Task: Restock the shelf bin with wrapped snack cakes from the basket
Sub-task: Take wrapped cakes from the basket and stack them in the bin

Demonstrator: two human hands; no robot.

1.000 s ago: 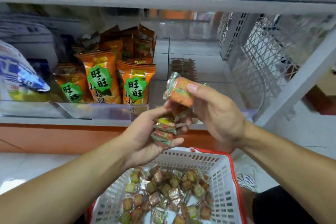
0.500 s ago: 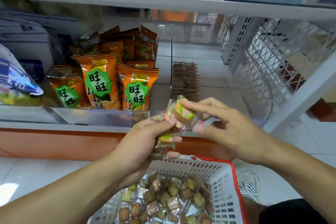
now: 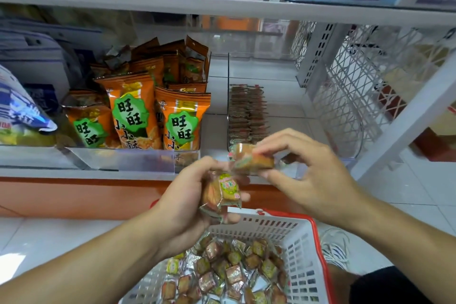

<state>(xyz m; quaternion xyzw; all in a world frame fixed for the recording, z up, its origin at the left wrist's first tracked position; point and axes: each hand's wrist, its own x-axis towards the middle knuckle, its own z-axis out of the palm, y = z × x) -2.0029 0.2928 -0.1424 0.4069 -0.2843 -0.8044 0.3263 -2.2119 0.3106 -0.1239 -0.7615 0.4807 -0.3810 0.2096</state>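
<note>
White perforated plastic basket with red rim: matt. Small square snack cakes in clear crinkled film wrappers: glossy. Clear smooth acrylic shelf bin: reflective. Orange foil snack bags: shiny. White painted metal shelf edge: smooth. White wire mesh side panel: coated metal.

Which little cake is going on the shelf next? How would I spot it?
Look over the white basket with the red rim, where two hands meet before the shelf. The right hand pinches one wrapped snack cake lying sideways. It sits higher and nearer the clear bin than the stack in the left hand.
</note>
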